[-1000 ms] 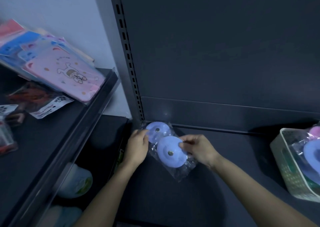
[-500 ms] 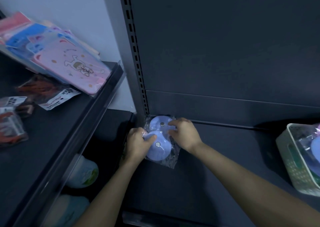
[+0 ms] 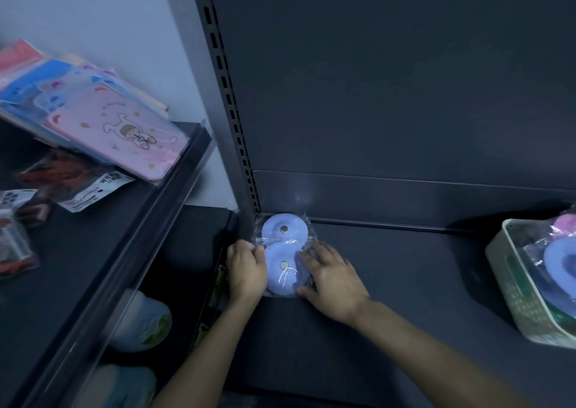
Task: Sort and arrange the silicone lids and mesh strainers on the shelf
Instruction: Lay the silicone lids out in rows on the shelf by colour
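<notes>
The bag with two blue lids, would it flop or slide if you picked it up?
Probably a bit floppy and slippery: the bag has wrinkled, shiny clear plastic. The two lids inside look thin and flat, so it is likely light. Lying flat on the shelf, it should not roll.

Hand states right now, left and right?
Left hand: pinches the lid pack at its left edge.
Right hand: open, fingers flat on the pack.

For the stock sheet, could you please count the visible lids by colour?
Blue lids: 3 (two bagged, one in the basket)
Pink lids: 1, in the basket, partly cut off
Total: 4
</notes>
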`<state>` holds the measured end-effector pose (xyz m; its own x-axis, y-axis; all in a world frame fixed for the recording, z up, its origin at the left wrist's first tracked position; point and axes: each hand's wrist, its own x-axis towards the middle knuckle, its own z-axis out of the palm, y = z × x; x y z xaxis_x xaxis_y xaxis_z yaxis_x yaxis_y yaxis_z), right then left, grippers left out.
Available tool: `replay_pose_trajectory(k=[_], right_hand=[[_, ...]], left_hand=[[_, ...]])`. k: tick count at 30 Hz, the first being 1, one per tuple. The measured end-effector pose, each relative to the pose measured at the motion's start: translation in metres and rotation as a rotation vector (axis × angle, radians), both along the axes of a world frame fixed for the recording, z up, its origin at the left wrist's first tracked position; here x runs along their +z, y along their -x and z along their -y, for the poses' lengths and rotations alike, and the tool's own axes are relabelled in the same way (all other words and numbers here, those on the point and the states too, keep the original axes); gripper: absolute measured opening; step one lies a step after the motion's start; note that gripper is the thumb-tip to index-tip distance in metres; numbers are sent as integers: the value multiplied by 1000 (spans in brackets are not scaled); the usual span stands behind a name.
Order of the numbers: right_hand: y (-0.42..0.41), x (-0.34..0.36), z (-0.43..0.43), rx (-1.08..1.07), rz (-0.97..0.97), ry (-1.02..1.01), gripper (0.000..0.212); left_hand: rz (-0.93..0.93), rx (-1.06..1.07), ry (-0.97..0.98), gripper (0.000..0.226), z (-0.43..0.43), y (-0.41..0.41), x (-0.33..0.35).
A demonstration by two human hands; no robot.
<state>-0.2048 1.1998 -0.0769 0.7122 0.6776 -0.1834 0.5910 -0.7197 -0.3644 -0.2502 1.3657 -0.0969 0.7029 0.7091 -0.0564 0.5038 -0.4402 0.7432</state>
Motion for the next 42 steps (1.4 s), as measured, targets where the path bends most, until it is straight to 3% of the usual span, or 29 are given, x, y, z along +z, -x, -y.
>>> replay_pose_trajectory(k=[3, 7, 13, 17, 26, 42], right_hand=[[-1, -5, 0, 16, 12, 37, 70], [-2, -9, -2, 1, 5, 18, 70], [-1, -3, 3, -25, 3, -80, 65], [-1, 13, 22, -100, -12, -128, 58], [-7, 60, 105, -237, 21, -136, 48], [-35, 111, 271, -599, 326, -295, 18]], left_hand=[[3, -73, -6, 29, -3, 3, 2], [-2, -136, -26, 25, -4, 2, 6], [-39, -166, -251, 41, 7, 3, 18], [-8, -358, -352, 39, 23, 5, 27], [50, -628, -340, 44, 92, -11, 62], [118, -932, -151, 39, 251, -72, 113]])
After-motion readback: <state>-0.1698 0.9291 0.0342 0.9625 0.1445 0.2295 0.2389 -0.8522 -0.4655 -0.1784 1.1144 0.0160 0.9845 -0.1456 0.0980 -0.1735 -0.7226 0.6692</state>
